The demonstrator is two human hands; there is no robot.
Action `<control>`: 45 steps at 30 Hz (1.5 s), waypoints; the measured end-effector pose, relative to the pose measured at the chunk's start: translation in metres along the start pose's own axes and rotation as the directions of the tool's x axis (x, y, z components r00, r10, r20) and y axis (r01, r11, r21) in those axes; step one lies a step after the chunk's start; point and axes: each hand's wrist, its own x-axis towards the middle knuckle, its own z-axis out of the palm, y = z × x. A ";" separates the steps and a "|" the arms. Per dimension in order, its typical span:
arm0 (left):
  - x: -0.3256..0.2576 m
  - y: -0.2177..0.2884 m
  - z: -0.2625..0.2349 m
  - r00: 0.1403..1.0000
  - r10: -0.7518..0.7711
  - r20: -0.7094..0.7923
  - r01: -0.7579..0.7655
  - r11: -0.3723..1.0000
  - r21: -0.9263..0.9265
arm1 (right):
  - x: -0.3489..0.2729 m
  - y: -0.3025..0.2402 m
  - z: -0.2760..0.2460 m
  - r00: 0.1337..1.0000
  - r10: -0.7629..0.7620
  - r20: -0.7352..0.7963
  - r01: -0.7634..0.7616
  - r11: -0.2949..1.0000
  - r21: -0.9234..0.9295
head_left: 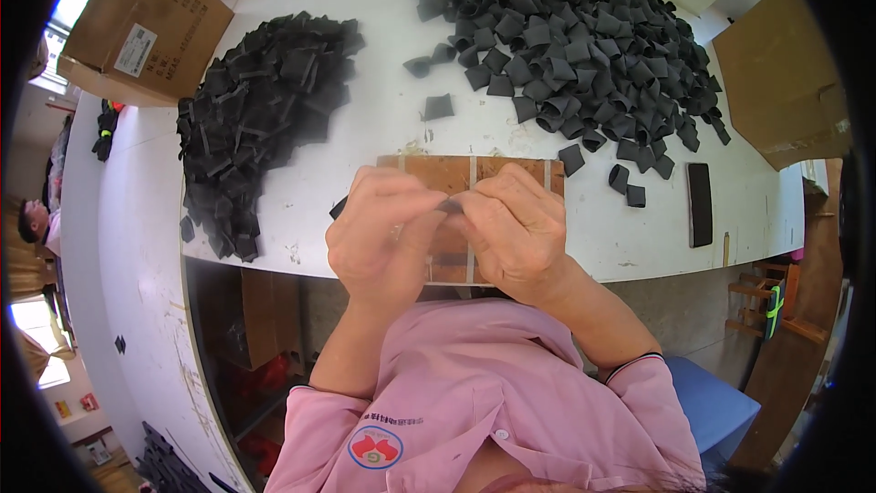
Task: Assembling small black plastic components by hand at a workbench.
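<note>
Above the front edge of the white table, my left hand and my right hand meet, fingertips pinched together. A small dark piece, apparently black fabric, shows between them; the fingers cover most of it. Under both hands lies a brown wooden board crossed by pale strips. Part of another black piece sticks out beside my left hand. The left hand is slightly blurred.
Flat black fabric pieces are heaped at the left. A larger heap of black fabric loops spreads at the far right. Cardboard boxes flank the table. A black phone-like slab lies at the right, above a blue stool.
</note>
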 end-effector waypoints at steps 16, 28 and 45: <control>-0.073 -0.121 -0.072 0.854 -0.508 -0.117 0.445 0.593 0.671 | -0.060 -0.010 0.001 0.387 0.730 0.563 -0.922 0.309 0.233; -0.061 -0.007 0.003 0.722 -0.624 0.300 0.636 0.427 -0.643 | -0.058 -0.017 -0.008 0.234 0.770 0.594 -0.807 -0.188 0.560; -0.067 0.006 0.025 0.828 -0.502 0.249 0.539 0.835 -0.109 | -0.064 -0.013 -0.028 0.891 0.442 0.102 -0.451 0.887 0.096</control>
